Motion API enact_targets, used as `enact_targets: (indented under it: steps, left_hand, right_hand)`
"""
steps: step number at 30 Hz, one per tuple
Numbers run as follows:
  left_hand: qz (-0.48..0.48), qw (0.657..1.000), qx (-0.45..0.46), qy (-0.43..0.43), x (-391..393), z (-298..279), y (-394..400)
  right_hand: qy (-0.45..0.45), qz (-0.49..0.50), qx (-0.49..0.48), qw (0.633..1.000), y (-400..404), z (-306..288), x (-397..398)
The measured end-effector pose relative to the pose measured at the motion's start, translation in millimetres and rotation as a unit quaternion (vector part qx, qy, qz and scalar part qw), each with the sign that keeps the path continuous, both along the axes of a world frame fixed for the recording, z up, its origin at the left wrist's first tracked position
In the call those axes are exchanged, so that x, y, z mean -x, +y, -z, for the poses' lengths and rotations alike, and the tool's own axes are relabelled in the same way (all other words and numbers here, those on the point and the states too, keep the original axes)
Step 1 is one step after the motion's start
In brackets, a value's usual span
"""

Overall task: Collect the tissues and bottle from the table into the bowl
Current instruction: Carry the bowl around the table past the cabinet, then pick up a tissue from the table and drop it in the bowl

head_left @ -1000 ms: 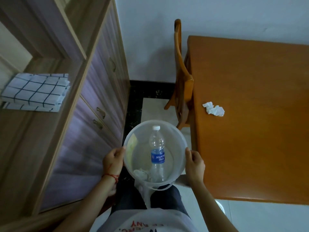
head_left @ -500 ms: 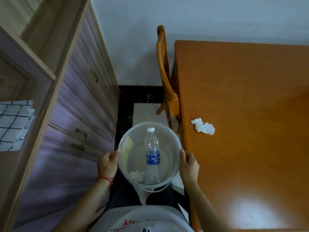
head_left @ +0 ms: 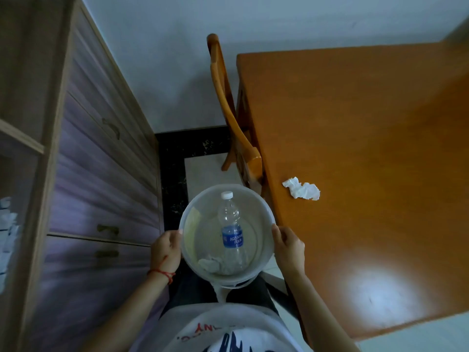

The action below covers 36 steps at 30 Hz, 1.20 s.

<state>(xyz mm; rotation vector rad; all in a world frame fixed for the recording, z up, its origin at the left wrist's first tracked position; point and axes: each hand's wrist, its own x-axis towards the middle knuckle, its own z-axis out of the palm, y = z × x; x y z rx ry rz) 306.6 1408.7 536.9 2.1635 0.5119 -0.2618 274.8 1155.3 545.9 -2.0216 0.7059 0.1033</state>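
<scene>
I hold a translucent plastic bowl (head_left: 264, 214) in front of my body, beside the left edge of the orange wooden table (head_left: 368, 148). My left hand (head_left: 166, 250) grips its left rim and my right hand (head_left: 288, 246) grips its right rim. Inside the bowl lies a clear water bottle (head_left: 232, 232) with a white cap and blue label, cap pointing away from me. A crumpled tissue (head_left: 212, 265) lies at the bowl's near side, next to the bottle's base. Another crumpled white tissue (head_left: 302, 189) rests on the table near its left edge, just beyond my right hand.
A wooden chair (head_left: 228, 118) is pushed against the table's left side, just beyond the bowl. A cabinet with drawers (head_left: 101, 174) runs along the left. Tiled floor (head_left: 205, 168) shows in the narrow gap between cabinet and table.
My view has swung to the right, so the table takes up more of the frame and the shelf with the checked cloth has slid out at the left. Both hands keep the bowl.
</scene>
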Motion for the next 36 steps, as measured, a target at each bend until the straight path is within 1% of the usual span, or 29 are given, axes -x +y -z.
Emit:
enact_targets:
  steps: [4,6,11,16,21,24,28,30,34,36]
  left_hand:
    - [0.007,1.0,-0.002,-0.003,-4,-4,-5]
    - [0.007,1.0,-0.005,-0.002,-5,-4,-6]
    - [0.011,1.0,-0.017,-0.001,-5,2,-5]
    - [0.009,1.0,-0.026,-0.001,-7,0,-9]
    - [0.006,0.999,-0.039,-0.002,-6,0,-15]
    - [0.0,0.999,-0.036,-0.002,-5,2,-16]
    - [-0.002,0.999,-0.037,0.0,-3,1,-19]
    - [-0.008,0.999,-0.032,0.003,-2,2,-19]
    - [-0.01,0.999,-0.033,0.005,-1,6,-19]
    - [-0.015,0.999,-0.029,0.001,1,6,-20]
  right_hand:
    - [-0.009,-0.024,0.043,0.999,-7,4,-1]
    - [-0.03,-0.006,0.066,0.997,-12,1,-5]
    - [-0.12,0.064,0.132,0.982,-25,-13,-28]
    - [-0.127,0.065,0.181,0.973,-41,-7,-62]
    - [-0.073,0.008,0.18,0.981,-53,9,-78]
    - [-0.053,-0.006,0.19,0.98,-56,16,-79]
    - [-0.083,0.003,0.198,0.977,-60,19,-77]
    - [-0.097,0.008,0.188,0.977,-61,18,-75]
    - [-0.094,0.025,0.156,0.983,-61,9,-73]
    - [-0.114,0.029,0.141,0.983,-56,3,-71]
